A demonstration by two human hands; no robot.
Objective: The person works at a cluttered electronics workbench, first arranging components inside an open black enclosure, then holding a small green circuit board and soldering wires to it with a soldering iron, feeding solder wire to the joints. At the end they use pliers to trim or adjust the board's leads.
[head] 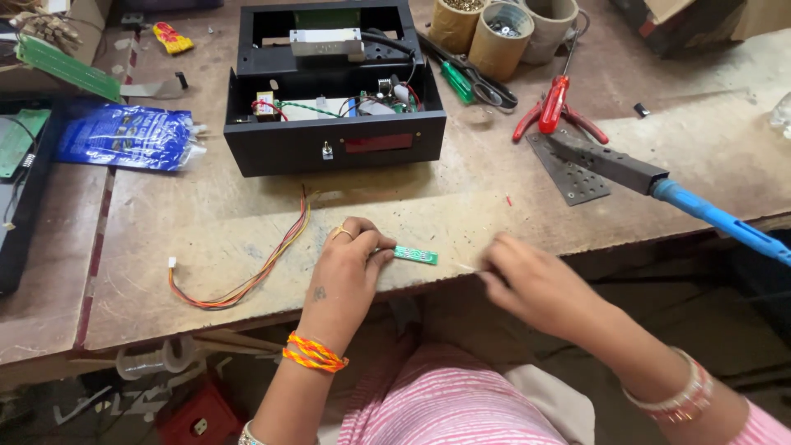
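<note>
Item: small green circuit board [414, 255], at the worktop [247, 247] front edge, right of the wire bundle [247, 276]. Your left hand [346, 264] fingers pinch its left end. Light, stiff, fragile; hold by edges. Right hand [527, 284]: blurred, fingers apparently pinched together.

The left hand [344, 265] reaches forward, palm down, knuckles up, its fingers curled and pinched together at the tips in a closed grip; a ring sits on one finger and orange braided threads circle the wrist. The right hand [527, 284] comes in from the right, blurred, fingers bent inward toward the left hand, pale bangles on its forearm.
</note>
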